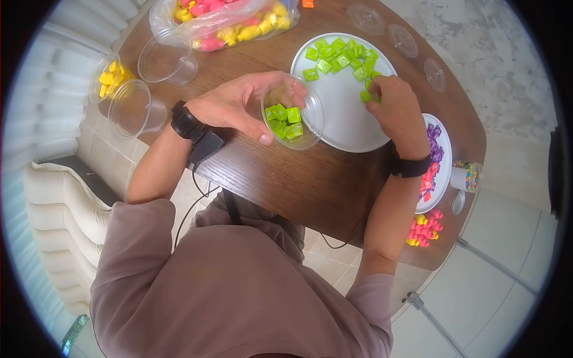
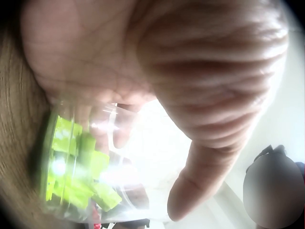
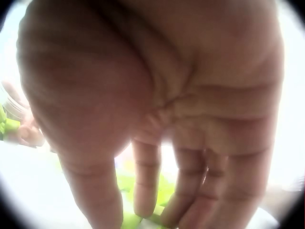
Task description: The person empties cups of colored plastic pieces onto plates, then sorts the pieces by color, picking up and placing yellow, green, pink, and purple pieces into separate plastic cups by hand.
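Note:
My left hand (image 1: 239,101) is round a clear plastic cup (image 1: 310,134), its fingers showing through the far wall and its thumb on the near side. Several green-wrapped square candies (image 1: 285,121) lie in the bottom of the cup; in the left wrist view these green candies (image 2: 71,183) show through the wall. Over the right part of a white plate (image 1: 346,131), my right hand (image 1: 394,110) points its fingers down and pinches a green candy (image 1: 366,96) at the fingertips. More loose green candies (image 1: 340,56) are spread over the plate's far half.
Clear cups (image 1: 128,110) stand at the left, one holding yellow pieces (image 1: 112,79). A plastic bag (image 1: 239,30) of pink and yellow pieces lies at the back. At the right are a plate (image 1: 443,173) with purple and pink candies, a jar (image 1: 468,177), loose pieces (image 1: 425,230) and clear lids (image 1: 403,40).

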### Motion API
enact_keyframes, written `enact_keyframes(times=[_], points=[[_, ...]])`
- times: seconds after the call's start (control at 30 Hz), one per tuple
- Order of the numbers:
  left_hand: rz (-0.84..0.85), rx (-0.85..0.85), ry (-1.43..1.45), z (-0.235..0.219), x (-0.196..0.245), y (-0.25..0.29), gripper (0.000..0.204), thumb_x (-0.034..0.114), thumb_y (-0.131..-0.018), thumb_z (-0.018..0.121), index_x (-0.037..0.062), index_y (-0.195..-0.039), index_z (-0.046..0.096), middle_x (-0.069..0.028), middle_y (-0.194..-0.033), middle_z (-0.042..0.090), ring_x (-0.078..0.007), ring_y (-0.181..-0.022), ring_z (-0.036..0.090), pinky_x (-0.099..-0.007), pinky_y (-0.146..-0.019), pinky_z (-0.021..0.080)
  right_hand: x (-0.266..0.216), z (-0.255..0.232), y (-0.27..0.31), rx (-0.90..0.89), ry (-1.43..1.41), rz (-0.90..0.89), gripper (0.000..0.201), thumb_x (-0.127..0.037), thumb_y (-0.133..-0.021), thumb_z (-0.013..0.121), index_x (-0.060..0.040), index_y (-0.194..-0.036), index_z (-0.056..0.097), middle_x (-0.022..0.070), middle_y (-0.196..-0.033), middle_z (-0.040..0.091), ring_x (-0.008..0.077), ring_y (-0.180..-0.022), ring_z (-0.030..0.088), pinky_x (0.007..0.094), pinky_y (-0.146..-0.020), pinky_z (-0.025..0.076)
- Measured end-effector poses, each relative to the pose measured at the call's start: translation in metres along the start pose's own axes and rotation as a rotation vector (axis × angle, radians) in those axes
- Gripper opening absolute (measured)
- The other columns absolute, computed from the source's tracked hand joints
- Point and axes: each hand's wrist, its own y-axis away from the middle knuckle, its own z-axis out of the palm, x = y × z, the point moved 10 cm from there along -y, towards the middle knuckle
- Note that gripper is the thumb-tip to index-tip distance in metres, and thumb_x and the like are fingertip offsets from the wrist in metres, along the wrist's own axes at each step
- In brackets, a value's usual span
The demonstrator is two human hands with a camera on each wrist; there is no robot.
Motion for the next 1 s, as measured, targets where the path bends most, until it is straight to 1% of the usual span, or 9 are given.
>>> enact_keyframes(times=[0.03,0.07,0.13,0.37,0.43,0.53,0.77,0.87,1.0], points=[[-0.004,0.003,-0.008,0.0,0.0,0.0,0.096,0.013,-0.06,0.097,0.0017,-0.142,0.05,-0.007,-0.135,0.061,-0.0182,-0.129,0.055,-0.0335,-0.114,0.04,-0.001,0.005,-0.001,-0.04,-0.013,-0.003,0.019,-0.006,-0.076,0.071,0.0004,-0.094,0.07,0.021,-0.098,0.07,0.04,-0.098,0.065,0.0489,-0.087,0.052],[-0.008,0.005,-0.016,0.0,0.001,0.0,0.096,0.014,-0.059,0.097,0.0014,-0.142,0.05,-0.0071,-0.134,0.061,-0.0183,-0.129,0.055,-0.0336,-0.113,0.04,-0.001,0.006,-0.001,-0.038,-0.013,-0.003,0.019,-0.006,-0.076,0.071,0.0004,-0.094,0.07,0.021,-0.098,0.07,0.04,-0.098,0.065,0.0489,-0.087,0.052],[0.001,0.01,-0.024,-0.001,0.001,-0.001,0.096,0.014,-0.06,0.097,0.0012,-0.142,0.05,-0.0071,-0.135,0.061,-0.0184,-0.129,0.055,-0.0335,-0.113,0.04,-0.006,0.005,-0.001,0.007,-0.061,-0.064,0.017,-0.007,-0.075,0.071,0.0007,-0.091,0.068,0.021,-0.094,0.069,0.0401,-0.096,0.066,0.0492,-0.086,0.052],[-0.004,0.014,-0.021,0.001,0.003,0.0,0.095,0.014,-0.06,0.096,0.0011,-0.142,0.05,-0.0075,-0.134,0.061,-0.0188,-0.129,0.054,-0.0335,-0.113,0.04,-0.01,0.004,-0.003,-0.061,-0.132,-0.074,0.017,-0.008,-0.075,0.072,0.0015,-0.088,0.066,0.0217,-0.09,0.069,0.0398,-0.092,0.066,0.0479,-0.081,0.052],[0.007,0.011,-0.029,0.001,0.004,-0.001,0.094,0.013,-0.06,0.096,0.0012,-0.142,0.05,-0.0076,-0.134,0.061,-0.0189,-0.129,0.054,-0.0335,-0.113,0.04,-0.005,0.012,-0.001,-0.198,-0.248,0.061,0.017,-0.008,-0.075,0.073,0.0018,-0.087,0.065,0.0207,-0.088,0.068,0.0398,-0.089,0.066,0.0469,-0.079,0.052],[0.011,0.004,-0.03,0.001,0.003,-0.001,0.094,0.013,-0.061,0.096,0.0015,-0.142,0.05,-0.0079,-0.134,0.061,-0.0192,-0.128,0.054,-0.0335,-0.113,0.04,-0.007,0.013,-0.002,-0.189,-0.26,0.018,0.017,-0.007,-0.074,0.073,0.0018,-0.086,0.064,0.02,-0.085,0.068,0.04,-0.086,0.066,0.0463,-0.078,0.051],[-0.004,0.006,-0.034,0.0,0.0,-0.001,0.095,0.015,-0.062,0.096,0.0017,-0.143,0.049,-0.0094,-0.134,0.061,-0.021,-0.13,0.052,-0.0354,-0.113,0.039,-0.016,0.013,-0.002,-0.16,-0.255,-0.054,0.016,-0.004,-0.074,0.071,0.0015,-0.084,0.061,0.0204,-0.086,0.067,0.0409,-0.087,0.065,0.047,-0.077,0.05],[-0.003,-0.002,-0.045,0.001,0.001,-0.002,0.095,0.017,-0.062,0.096,0.002,-0.143,0.049,-0.0095,-0.134,0.061,-0.0214,-0.13,0.052,-0.0358,-0.113,0.039,-0.017,0.017,-0.002,-0.199,-0.254,-0.049,0.016,-0.004,-0.073,0.071,0.0012,-0.084,0.061,0.0205,-0.087,0.067,0.0414,-0.088,0.064,0.0475,-0.076,0.05],[0.005,0.001,-0.045,0.001,0.001,-0.002,0.094,0.018,-0.063,0.096,0.0022,-0.143,0.05,-0.0094,-0.134,0.061,-0.0212,-0.13,0.052,-0.0356,-0.113,0.039,-0.019,0.021,-0.002,-0.236,-0.273,-0.049,0.015,-0.002,-0.073,0.07,0.001,-0.083,0.059,0.0202,-0.085,0.067,0.0413,-0.085,0.064,0.0469,-0.074,0.049]])
